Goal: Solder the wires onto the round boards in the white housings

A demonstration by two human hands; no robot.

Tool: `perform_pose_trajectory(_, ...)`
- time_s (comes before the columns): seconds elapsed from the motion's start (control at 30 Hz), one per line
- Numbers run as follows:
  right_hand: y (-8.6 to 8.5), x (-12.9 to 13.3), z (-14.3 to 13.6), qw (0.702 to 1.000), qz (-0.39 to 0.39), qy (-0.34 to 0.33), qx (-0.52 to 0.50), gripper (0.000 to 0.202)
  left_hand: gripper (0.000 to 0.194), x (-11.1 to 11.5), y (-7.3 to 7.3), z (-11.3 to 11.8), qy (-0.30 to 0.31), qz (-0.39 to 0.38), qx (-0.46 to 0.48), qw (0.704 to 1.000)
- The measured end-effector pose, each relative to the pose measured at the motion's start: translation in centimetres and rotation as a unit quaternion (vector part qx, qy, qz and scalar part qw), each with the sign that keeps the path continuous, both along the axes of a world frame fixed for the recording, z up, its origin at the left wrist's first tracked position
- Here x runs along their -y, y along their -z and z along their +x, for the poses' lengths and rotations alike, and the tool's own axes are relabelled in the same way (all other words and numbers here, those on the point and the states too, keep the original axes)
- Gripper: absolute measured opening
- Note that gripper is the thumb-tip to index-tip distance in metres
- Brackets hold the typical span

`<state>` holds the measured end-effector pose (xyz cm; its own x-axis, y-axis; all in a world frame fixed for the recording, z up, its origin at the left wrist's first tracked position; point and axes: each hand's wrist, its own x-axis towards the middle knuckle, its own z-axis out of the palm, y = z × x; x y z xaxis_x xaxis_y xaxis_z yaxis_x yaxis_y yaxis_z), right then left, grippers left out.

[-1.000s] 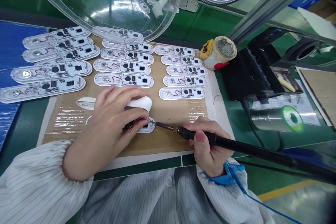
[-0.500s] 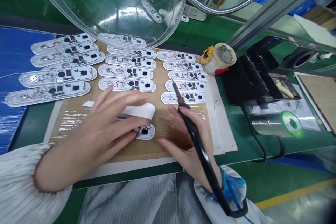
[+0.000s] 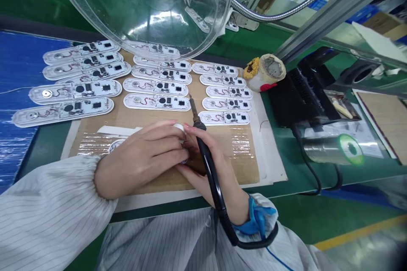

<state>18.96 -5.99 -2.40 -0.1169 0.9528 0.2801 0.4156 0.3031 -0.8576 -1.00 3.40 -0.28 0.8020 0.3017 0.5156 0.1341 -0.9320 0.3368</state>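
Note:
My right hand point(image 3: 211, 161) is closed round the black handle of a soldering iron point(image 3: 208, 169), its metal tip pointing up and away. My left hand point(image 3: 149, 152) curls over a white circuit board point(image 3: 115, 145), with its rounded left end showing beside the palm and the rest hidden. A white strip point(image 3: 119, 130) runs under the left fingers, and a white edge shows between the two hands, which meet at their fingertips. Both sit over a brown cardboard sheet point(image 3: 222, 144). Beyond them lie rows of long white circuit boards in clear housings point(image 3: 157, 102).
A clear round hood point(image 3: 143, 17) hangs over the back of the bench. At the right stand a cup-like pot point(image 3: 269, 70), a black soldering stand point(image 3: 295, 97) and a solder spool point(image 3: 330, 149). A metal post point(image 3: 324, 12) slants behind them; blue sheeting point(image 3: 15, 72) covers the left.
My hands have come together over the board: the right moved left with the soldering iron, and the left fingers curled in. The view has shifted slightly.

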Motion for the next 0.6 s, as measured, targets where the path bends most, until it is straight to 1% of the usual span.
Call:
perform_pose_trajectory(0.1, 0.0, -0.2, 0.0, 1.0, 0.0, 0.003, 0.004, 0.081, 0.029, 0.5, 0.0, -0.3, -0.011, 0.003, -0.007, 1.0)
perform_pose_trajectory(0.17, 0.0, -0.3, -0.2, 1.0, -0.004, 0.006, 0.005, 0.081, 0.027, 1.1, 0.1, -0.8, -0.017, 0.019, -0.017, 1.0)
perform_pose_trajectory(0.27, -0.1, -0.3, -0.3, 1.0, -0.016, 0.0, 0.006, 0.081, 0.015, 2.0, 0.3, -1.3, -0.073, 0.032, -0.03, 0.996)
perform_pose_trajectory(0.33, -0.5, 0.0, 0.0, 1.0, -0.011, -0.001, -0.011, 0.083, 0.01, 2.4, 0.3, -1.3, -0.11, 0.021, -0.037, 0.993)
perform_pose_trajectory(0.37, -0.8, 0.1, 0.3, 1.0, -0.002, 0.011, -0.023, 0.08, 0.009, 2.5, 0.3, -1.3, -0.121, 0.007, -0.041, 0.992)
perform_pose_trajectory(0.4, -1.1, 0.3, 0.9, 0.999, 0.01, 0.034, -0.033, 0.072, 0.01, 2.6, 0.2, -1.2, -0.126, -0.012, -0.045, 0.991)
perform_pose_trajectory(0.43, -1.4, 0.5, 1.5, 0.997, 0.027, 0.065, -0.04, 0.06, 0.011, 2.6, 0.1, -1.2, -0.13, -0.033, -0.051, 0.99)
perform_pose_trajectory(0.5, -1.7, 0.8, 3.0, 0.986, 0.074, 0.142, -0.048, 0.035, 0.012, 2.6, -0.1, -1.1, -0.141, -0.075, -0.063, 0.985)
perform_pose_trajectory(0.53, -1.7, 0.9, 3.7, 0.976, 0.103, 0.183, -0.049, 0.028, 0.013, 2.6, -0.2, -1.0, -0.148, -0.092, -0.07, 0.982)
perform_pose_trajectory(0.6, -1.6, 1.1, 4.8, 0.956, 0.143, 0.251, -0.059, 0.02, 0.016, 2.6, -0.4, -1.0, -0.159, -0.117, -0.079, 0.977)
